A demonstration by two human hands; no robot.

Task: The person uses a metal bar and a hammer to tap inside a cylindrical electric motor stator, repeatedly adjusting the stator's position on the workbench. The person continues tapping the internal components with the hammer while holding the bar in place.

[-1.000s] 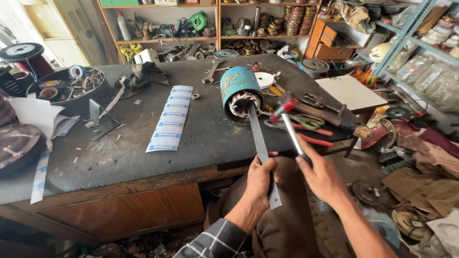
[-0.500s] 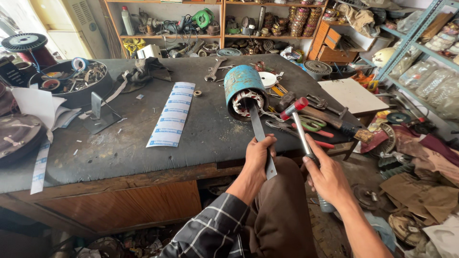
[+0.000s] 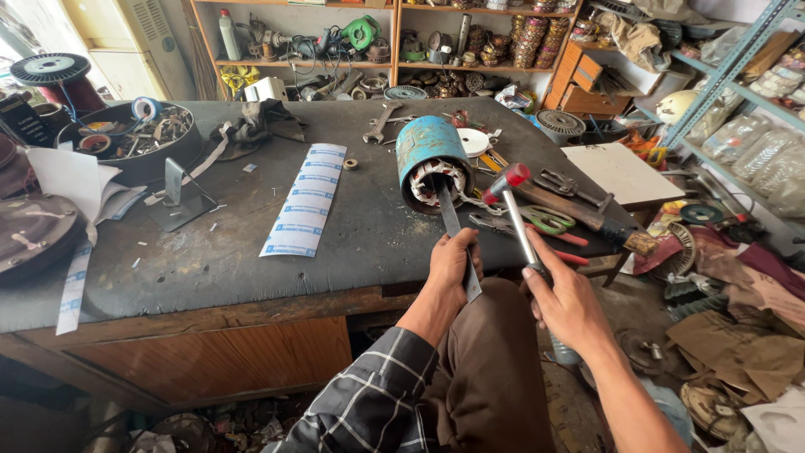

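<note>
Workbench with a dark, scuffed top fills most of the view, backed by shelves crowded with tools and parts. On its far left sits a round tray of odds and ends, and a long white strip of printed paper lies flat near the middle. Just right of that strip a blue motor stator lies on its side near the front edge, its open end with copper windings facing the person. The left hand is clamped around a flat metal bar whose far tip reaches into the stator's opening. The right hand is closed on the metal handle of a red-headed hammer, its head raised just right of the stator. Green-handled scissors lie on the bench beside the hammer.
</note>
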